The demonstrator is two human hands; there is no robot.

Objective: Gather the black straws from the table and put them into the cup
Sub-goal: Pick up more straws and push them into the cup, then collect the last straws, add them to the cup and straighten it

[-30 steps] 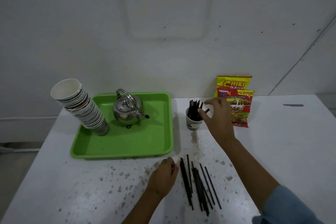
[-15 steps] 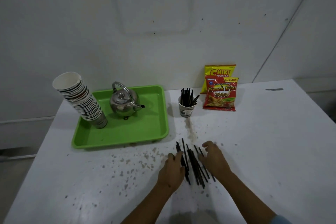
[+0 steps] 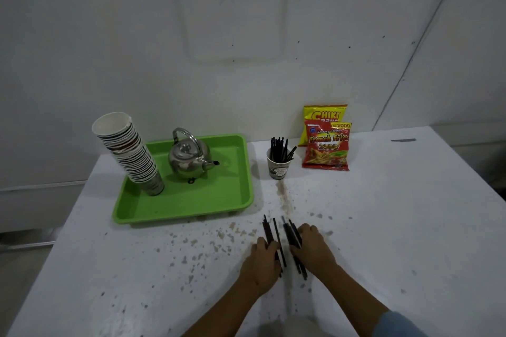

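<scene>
Head view: cupped hands (image 3: 287,257) flank loose straws (image 3: 278,238) lying lengthwise toward cup (image 3: 278,169).

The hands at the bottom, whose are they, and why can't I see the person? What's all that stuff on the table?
The camera sits on the person's head and looks down, so you see only their arms and hands, as if through their eyes. The left hand and the right hand lie on the white table, one on each side of a bunch of loose black straws, pressing them together. Nothing is lifted yet. Farther back stands a paper cup with more black straws in it. To its right are two snack bags. To its left is a green tray holding a shiny kettle and a leaning stack of paper cups.
</scene>
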